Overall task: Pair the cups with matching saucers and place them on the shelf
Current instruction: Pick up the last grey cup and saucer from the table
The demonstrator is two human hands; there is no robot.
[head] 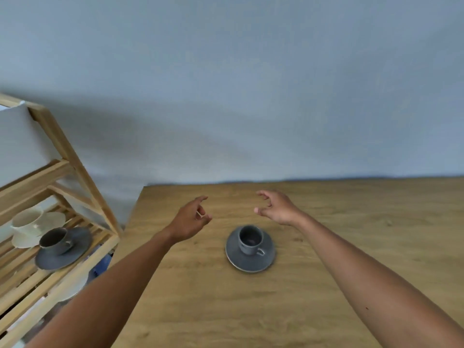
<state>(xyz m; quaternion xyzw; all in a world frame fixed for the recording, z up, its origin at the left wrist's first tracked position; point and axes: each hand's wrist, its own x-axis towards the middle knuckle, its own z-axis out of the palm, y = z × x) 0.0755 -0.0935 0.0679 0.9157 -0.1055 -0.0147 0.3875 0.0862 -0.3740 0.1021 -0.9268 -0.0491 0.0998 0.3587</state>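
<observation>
A grey cup (249, 240) stands upright on a grey saucer (266, 259) in the middle of the wooden table (351, 222), its handle pointing to the near right. My left hand (190, 221) hovers to the far left of it, fingers loosely apart and empty. My right hand (276, 207) hovers to the far right of it, fingers spread and empty. Neither hand touches the cup. On the wooden shelf (75, 172) at the left stand another grey cup (55, 240) on a grey saucer (75, 254) and a cream cup (27, 220) on a cream saucer (56, 218).
The shelf's slatted board has free room in front of the grey pair. A blue object (101, 266) shows below the shelf board. A grey wall (251, 96) rises behind the table. The table's left edge lies close to the shelf.
</observation>
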